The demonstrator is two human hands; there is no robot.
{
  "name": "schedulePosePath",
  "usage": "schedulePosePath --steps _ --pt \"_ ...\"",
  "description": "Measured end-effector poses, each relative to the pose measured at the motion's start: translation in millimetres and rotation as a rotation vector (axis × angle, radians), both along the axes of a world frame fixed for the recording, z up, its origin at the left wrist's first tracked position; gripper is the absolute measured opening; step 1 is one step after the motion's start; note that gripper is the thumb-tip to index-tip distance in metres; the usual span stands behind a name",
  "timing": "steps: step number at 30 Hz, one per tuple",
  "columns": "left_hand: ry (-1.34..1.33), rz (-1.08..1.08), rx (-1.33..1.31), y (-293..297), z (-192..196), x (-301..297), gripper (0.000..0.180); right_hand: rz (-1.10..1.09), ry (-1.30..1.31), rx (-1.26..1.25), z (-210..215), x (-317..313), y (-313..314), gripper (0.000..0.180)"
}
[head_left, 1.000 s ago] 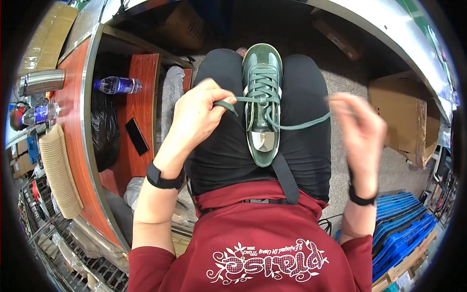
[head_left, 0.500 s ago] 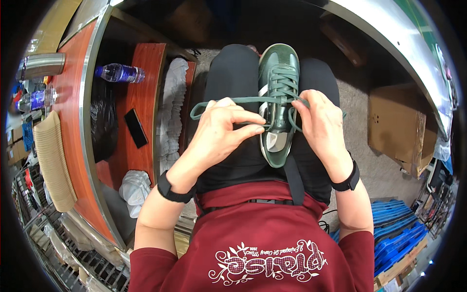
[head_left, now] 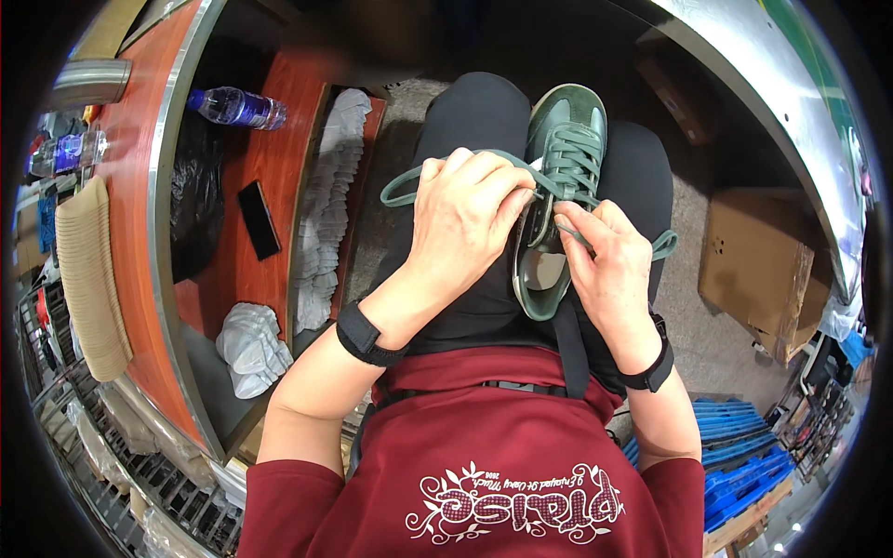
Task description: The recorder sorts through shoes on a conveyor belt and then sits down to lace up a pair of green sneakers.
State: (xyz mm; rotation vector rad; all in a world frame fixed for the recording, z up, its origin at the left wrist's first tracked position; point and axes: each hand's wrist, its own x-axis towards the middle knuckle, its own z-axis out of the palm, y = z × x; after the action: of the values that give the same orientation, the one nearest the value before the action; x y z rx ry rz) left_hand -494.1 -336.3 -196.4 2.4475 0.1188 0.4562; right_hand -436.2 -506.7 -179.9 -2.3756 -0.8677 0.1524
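A green sneaker (head_left: pixel 569 112) rests between my thighs with its toe pointing away from me. Its green shoelace (head_left: pixel 402 197) is threaded through the eyelets, and the loose ends run out to both sides. My left hand (head_left: pixel 465 209) is closed in a pinch on the lace just left of the shoe's opening, and a loop hangs out beyond its knuckles. At the right side of the tongue, my right hand (head_left: pixel 609 251) pinches the other part of the lace, whose end loops out past the wrist side. The fingers partly hide the crossing of the laces.
On the left stands a reddish wooden bench with a shelf holding a black phone (head_left: pixel 258 220), a plastic bottle (head_left: pixel 237 109), a stack of white paper (head_left: pixel 330 214) and a white wrapped bundle (head_left: pixel 253 349). A cardboard box (head_left: pixel 753 265) and blue pallets (head_left: pixel 744 474) lie to the right.
My left hand has moved up and right, its fingers closing nearer the shoe. My right hand has shifted slightly downward toward the tongue. The shoe and my legs sit farther right in view.
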Motion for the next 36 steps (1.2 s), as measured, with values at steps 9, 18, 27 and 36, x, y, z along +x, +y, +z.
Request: schedulePosePath --steps 9,18,27,36 --pt "-0.039 -0.035 0.138 -4.3 -4.9 6.6 0.009 -0.046 -0.099 0.021 -15.3 -10.0 3.4 0.032" --pt "-0.053 -0.075 0.207 -15.0 -7.1 5.5 0.008 -0.039 -0.237 0.005 -23.6 -13.5 7.5 0.037" --pt "-0.042 -0.137 0.243 -19.0 13.1 -1.8 0.024 -0.037 -0.288 -0.187 -16.1 -5.7 23.0 0.013" --pt "-0.160 -0.032 0.186 2.6 -2.3 -0.1 0.021 -0.111 0.561 0.318 79.6 5.6 -43.2 0.008"
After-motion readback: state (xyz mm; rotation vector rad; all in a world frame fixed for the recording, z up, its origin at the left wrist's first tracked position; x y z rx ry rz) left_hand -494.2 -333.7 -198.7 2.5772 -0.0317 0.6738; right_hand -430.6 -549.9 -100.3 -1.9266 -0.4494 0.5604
